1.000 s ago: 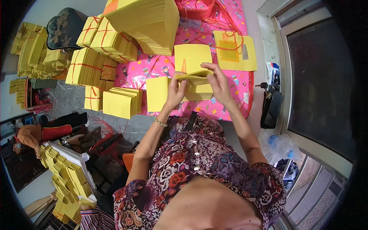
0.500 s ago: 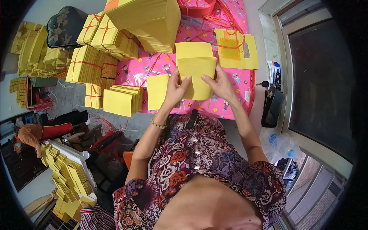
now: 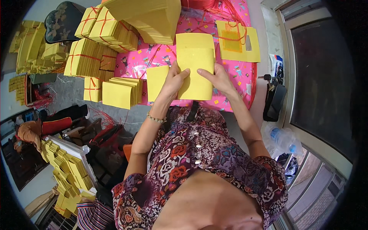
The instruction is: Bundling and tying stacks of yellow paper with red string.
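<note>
Both my hands grip a yellow paper piece (image 3: 195, 63) by its side edges, thumbs on top and the other fingers hidden beneath. It looks like overlapping yellow sheets, the nearer one lying over the lower part of the farther one. My left hand (image 3: 175, 79) is closed on its left edge, my right hand (image 3: 220, 79) on its right edge. Just left of my left hand, a flat yellow sheet (image 3: 155, 82) lies on the pink patterned table cover (image 3: 130, 66). To the right lies another yellow sheet (image 3: 251, 34) with an orange patch.
Bundles of yellow paper (image 3: 86, 57) tied with red strips stand at the left, beside a tall stack (image 3: 153, 23). A leaning row of yellow pieces (image 3: 119, 94) sits at the table's near left edge. Red strips (image 3: 234, 17) lie at the back; a dark pouch (image 3: 275, 101) is at right.
The held paper now lies flatter and straighter, its upper part showing more. My right thumb has moved slightly left and up over it. Both hands keep their hold.
</note>
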Demonstrator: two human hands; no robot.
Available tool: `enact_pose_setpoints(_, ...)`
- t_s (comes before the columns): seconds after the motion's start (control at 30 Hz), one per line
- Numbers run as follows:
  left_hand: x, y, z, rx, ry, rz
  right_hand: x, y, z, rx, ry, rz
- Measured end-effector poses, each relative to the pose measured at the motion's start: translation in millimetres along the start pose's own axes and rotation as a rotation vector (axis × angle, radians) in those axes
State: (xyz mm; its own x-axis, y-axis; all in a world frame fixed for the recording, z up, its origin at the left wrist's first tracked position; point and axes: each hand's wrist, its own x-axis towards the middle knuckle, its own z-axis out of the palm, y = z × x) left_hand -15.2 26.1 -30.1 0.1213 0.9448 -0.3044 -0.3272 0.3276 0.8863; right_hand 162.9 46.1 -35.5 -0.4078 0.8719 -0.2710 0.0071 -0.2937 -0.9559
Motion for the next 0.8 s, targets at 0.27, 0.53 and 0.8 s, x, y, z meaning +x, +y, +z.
enact_pose_setpoints(0.27, -3, 3, -6, 0.007, 0.052, -0.010, -5, 7, 2, -0.034, -0.108, 0.091)
enact_pose_setpoints(0.53, -1, -5, -17, -0.030, 0.096, 0.008, -16, 16, 2, -0.014, -0.177, 0.209)
enact_pose_setpoints(0.8, 2, -2, -22, -0.047, 0.100, -0.065, -27, 10, 13, -0.011, -0.113, 0.242)
